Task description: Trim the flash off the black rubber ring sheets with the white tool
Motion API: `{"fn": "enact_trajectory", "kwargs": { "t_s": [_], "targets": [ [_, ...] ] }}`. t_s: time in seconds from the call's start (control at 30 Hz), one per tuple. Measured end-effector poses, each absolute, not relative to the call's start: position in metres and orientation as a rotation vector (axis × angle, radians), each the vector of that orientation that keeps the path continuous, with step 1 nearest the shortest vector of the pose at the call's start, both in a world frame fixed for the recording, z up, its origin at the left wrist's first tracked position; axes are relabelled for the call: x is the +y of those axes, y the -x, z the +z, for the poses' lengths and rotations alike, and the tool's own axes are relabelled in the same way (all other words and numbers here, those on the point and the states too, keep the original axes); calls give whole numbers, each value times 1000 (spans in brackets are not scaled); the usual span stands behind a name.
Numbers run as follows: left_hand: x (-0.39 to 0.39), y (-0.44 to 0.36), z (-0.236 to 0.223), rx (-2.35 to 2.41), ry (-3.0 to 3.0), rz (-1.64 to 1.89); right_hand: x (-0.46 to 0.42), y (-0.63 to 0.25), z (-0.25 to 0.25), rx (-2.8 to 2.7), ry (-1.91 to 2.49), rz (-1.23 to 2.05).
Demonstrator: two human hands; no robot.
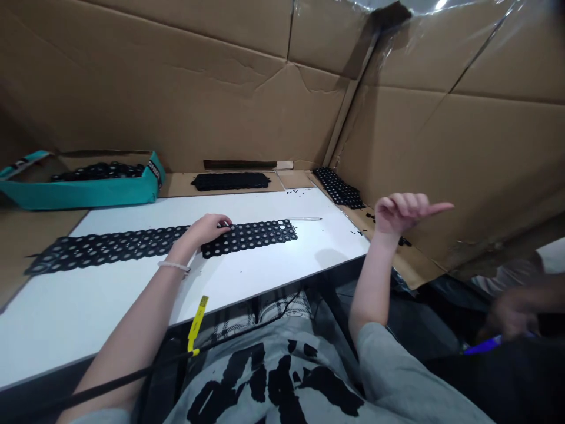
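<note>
My left hand [207, 229] rests on a long black perforated strip [251, 238] lying across the white table [88, 312], its fingertips at the strip's upper edge. The hand hides where this piece meets a second black perforated length [110, 248] to the left, so I cannot tell if they are one strip. My right hand [404, 213] is raised off the table beyond its right edge, fingers curled, thumb sticking out to the right, holding nothing. A slim pale stick [304, 218] lies on the table just above the strip.
A teal box [79, 191] holds black sheets at the far left. More black sheets lie on cardboard at the back [230, 181] and right [338, 187]. Cardboard walls surround the table. A co-worker's hand [509, 315] is at lower right, near a blue object [483, 345].
</note>
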State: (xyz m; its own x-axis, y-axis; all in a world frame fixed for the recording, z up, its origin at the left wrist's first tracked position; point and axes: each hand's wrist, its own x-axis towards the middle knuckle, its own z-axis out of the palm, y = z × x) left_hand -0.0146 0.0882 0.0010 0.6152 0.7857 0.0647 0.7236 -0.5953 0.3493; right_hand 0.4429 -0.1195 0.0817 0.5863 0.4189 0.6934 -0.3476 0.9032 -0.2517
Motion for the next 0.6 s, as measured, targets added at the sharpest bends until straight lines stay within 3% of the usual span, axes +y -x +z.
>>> {"fn": "enact_trajectory", "kwargs": {
  "t_s": [0.07,0.17,0.43,0.6],
  "targets": [
    [88,16,0,1230,-2544,301,-140,-453,84,-693,-58,386],
    [91,17,-5,1208,-2537,339,-153,-460,79,-764,186,292],
    [95,17,-12,1205,-2578,386,-62,-500,78,-1192,1725,342],
    [94,17,-10,1200,-2566,379,7,-515,39,-1289,2521,-118]
  ]
}}
